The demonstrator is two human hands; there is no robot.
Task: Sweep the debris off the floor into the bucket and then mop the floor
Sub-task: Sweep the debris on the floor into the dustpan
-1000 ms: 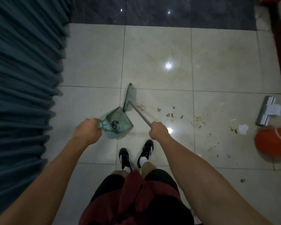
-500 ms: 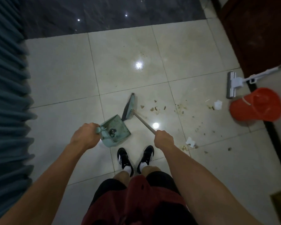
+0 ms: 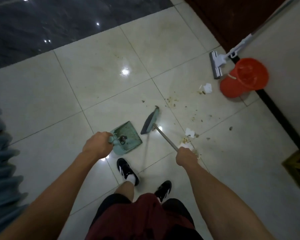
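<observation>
Tiled floor; broom head long axis upper-right.

Bare-armed person in maroon top, black shorts, white socks, black-and-white sneakers.

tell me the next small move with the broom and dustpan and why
Probably draw the green-headed broom rightward to rake the scattered crumbs and paper scraps toward the teal plastic dustpan. The right hand grips its handle, the left hand holds the pan, and debris lies right of the broom.
</observation>
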